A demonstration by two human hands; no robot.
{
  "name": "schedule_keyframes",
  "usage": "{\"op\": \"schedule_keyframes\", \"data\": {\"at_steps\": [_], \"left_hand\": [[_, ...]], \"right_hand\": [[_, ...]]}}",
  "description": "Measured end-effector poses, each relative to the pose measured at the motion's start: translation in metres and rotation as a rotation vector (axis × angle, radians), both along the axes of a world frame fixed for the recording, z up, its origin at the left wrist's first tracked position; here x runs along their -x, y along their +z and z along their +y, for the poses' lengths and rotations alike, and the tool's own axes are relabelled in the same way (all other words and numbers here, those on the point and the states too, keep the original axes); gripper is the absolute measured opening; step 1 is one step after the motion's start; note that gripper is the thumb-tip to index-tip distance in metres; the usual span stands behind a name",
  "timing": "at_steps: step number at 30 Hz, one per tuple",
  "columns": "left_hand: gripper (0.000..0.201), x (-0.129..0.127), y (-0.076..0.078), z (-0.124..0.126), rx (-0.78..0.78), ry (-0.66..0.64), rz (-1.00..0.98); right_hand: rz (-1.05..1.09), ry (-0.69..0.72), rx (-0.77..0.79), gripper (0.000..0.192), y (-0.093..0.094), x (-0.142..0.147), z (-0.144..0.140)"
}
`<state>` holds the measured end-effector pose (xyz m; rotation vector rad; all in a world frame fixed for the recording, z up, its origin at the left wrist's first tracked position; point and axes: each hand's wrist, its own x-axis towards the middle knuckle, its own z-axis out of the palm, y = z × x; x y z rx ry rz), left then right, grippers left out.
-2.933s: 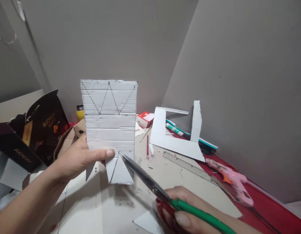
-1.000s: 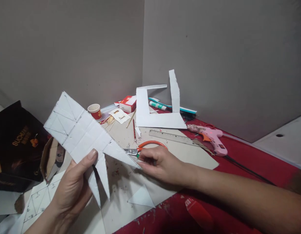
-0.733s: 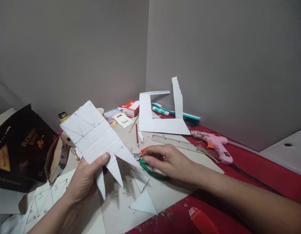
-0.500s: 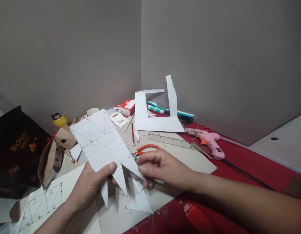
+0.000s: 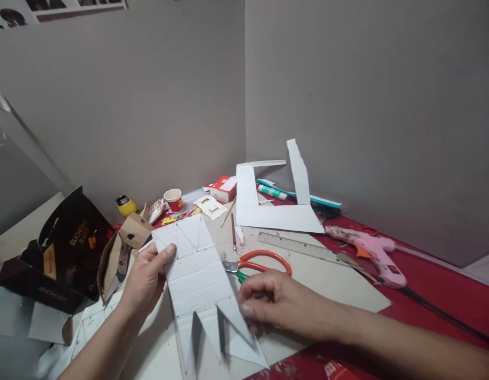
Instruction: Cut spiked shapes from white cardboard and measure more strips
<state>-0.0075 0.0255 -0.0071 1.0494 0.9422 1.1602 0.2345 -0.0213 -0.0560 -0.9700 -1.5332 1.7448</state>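
A white cardboard piece (image 5: 197, 277) with fold lines, pencilled zigzag marks at its far end and pointed teeth cut at its near end is held up over the table. My left hand (image 5: 151, 272) is closed on its upper left edge, thumb on top. My right hand (image 5: 278, 303) has curled fingers pinched at the right edge, beside the outermost tooth. Just beyond that hand lie scissors (image 5: 264, 258) with orange and green handles, partly hidden by the hand and cardboard.
A clear ruler (image 5: 295, 244), a red pencil (image 5: 233, 232) and a pink glue gun (image 5: 373, 250) lie ahead and right. Behind stands a cut white cardboard frame (image 5: 246, 198). Leftward are a paper cup (image 5: 173, 200), a yellow jar (image 5: 126, 206) and a black bag (image 5: 76, 243).
My left hand has shifted from the toothed part to the upper left edge. The cardboard is turned straighter, teeth toward me. My view has swung left, and more of the scissors shows.
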Motion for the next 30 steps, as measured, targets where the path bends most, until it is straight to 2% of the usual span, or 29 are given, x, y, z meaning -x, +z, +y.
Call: {"op": "schedule_keyframes", "data": {"at_steps": [4,6,9,11,14,16,18,20,22,23,25,27,29,30], "left_hand": [[0.029,-0.003,-0.001,-0.008,0.088,-0.22,0.094],[0.033,-0.004,-0.002,-0.012,0.143,-0.356,0.156],[0.038,-0.002,-0.002,-0.013,0.192,-0.471,0.199],[0.039,0.004,-0.003,-0.006,0.212,-0.424,0.153],[0.037,0.014,-0.005,0.009,0.146,-0.191,0.049],[0.03,0.013,-0.009,0.014,0.095,-0.134,0.049],[0.038,0.003,-0.016,0.009,0.094,-0.219,0.093],[0.049,-0.012,-0.024,-0.004,0.075,-0.363,0.117],[0.038,-0.025,-0.031,-0.018,0.054,-0.415,0.074],[0.03,-0.03,-0.034,-0.023,0.056,-0.403,0.067],[0.03,-0.034,-0.037,-0.028,0.064,-0.355,0.062],[0.032,-0.03,-0.036,-0.024,0.071,-0.298,0.058],[0.031,-0.023,-0.034,-0.015,0.068,-0.237,0.037],[0.032,-0.019,-0.033,-0.01,0.065,-0.208,0.024]], "right_hand": [[0.08,-0.244,-0.03,0.045,0.007,-0.006,0.007],[0.094,-0.217,0.003,0.049,0.01,-0.008,0.008],[0.09,-0.049,0.071,0.036,0.012,-0.008,0.007],[0.146,-0.057,0.075,0.033,0.014,-0.009,0.007],[0.357,-0.328,0.04,0.027,0.018,-0.014,0.011],[0.479,-0.48,0.046,0.023,0.018,-0.016,0.014],[0.53,-0.529,0.083,0.022,0.015,-0.012,0.014],[0.508,-0.485,0.114,0.023,0.009,-0.002,0.011],[0.432,-0.394,0.1,0.027,0.003,0.01,0.007],[0.376,-0.33,0.084,0.029,0.001,0.014,0.005],[0.204,-0.18,0.008,0.03,0.001,0.017,0.002],[-0.079,-0.085,-0.191,0.028,0.006,0.01,0.001],[-0.48,-0.116,-0.529,0.024,0.012,-0.003,-0.001],[-0.671,-0.142,-0.644,0.025,0.015,-0.01,-0.002]]}}
